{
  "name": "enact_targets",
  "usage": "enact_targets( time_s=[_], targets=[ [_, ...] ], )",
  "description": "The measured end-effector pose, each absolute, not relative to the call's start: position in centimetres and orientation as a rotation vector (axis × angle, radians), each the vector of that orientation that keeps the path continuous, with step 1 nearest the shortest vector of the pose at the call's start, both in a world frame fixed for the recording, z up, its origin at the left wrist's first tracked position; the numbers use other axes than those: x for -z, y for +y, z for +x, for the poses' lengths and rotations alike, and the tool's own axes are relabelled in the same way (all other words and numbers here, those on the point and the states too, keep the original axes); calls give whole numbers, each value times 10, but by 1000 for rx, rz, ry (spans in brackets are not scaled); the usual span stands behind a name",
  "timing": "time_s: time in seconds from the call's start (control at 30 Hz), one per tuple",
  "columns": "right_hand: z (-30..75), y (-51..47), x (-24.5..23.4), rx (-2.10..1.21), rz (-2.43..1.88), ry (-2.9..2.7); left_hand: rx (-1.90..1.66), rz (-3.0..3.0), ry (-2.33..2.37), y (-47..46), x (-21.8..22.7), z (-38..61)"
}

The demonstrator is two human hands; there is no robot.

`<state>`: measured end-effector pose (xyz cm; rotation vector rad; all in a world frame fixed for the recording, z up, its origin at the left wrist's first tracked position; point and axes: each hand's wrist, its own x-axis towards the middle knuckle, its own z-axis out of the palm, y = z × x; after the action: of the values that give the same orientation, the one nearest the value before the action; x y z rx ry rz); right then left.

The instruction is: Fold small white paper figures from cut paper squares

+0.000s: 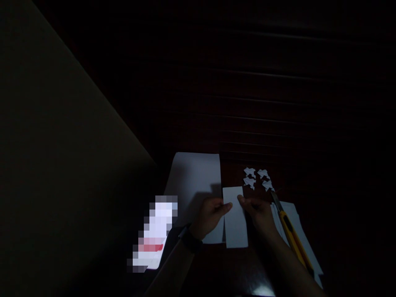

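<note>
A narrow white paper strip (235, 222) lies on a dark wooden table. My left hand (210, 216) pinches its left edge near the top; a dark watch sits on that wrist. My right hand (259, 212) pinches the strip's right edge at about the same height. Both hands have fingers closed on the paper. A larger white sheet (194, 177) lies under and to the left of the strip.
Several small folded white paper figures (258, 178) sit just beyond the strip. A yellow utility knife (292, 235) lies on more white paper (293, 214) at the right. A lit, blurred screen (154, 235) glows at the left. The room is very dark.
</note>
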<state>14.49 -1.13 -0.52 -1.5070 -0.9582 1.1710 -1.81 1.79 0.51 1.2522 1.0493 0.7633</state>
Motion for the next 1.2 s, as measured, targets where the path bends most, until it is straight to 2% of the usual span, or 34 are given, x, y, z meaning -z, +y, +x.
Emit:
enact_targets(
  time_s=[0.17, 0.57, 0.87, 1.03, 1.2],
  targets=[
    [148, -8, 3, -1052, -1558, -979, -748, 1326, 1054, 18, -2, -18],
    [153, -8, 8, -1298, -1476, -964, -750, 1335, 1061, 21, 3, -22],
    [152, -7, 6, -1330, -1451, -1034, -727, 1316, 1073, 23, 3, -25],
    [151, -6, 7, -1217, -1570, -1018, -777, 1302, 1127, 22, 3, -23],
    [151, -9, 3, -1314, -1527, -1089, -826, 1280, 1125, 21, 1, -22]
  ],
)
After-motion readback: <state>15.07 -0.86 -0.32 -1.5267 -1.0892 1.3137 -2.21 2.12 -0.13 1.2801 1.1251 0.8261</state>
